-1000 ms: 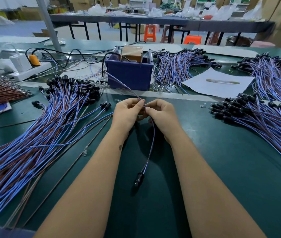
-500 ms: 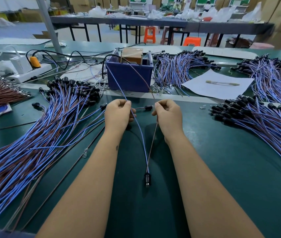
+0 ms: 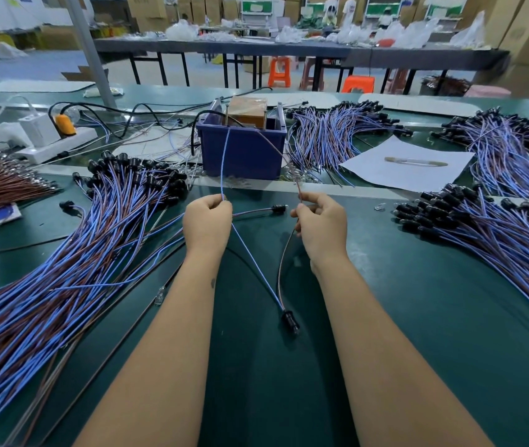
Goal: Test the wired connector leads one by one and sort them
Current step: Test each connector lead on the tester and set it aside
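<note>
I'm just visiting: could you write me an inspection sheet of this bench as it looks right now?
Surface: green table, crowded at both sides.
Job's things: one lead, black plug near the table, blue wire and brown wire spread apart; left pile; right pile; blue box.
Clutter: paper, loose lead.
Hands: left hand pinches the blue wire; right hand pinches the brown wire.
Cables: power strip with black cords.
Surroundings: far tables, orange stools, cartons.
</note>
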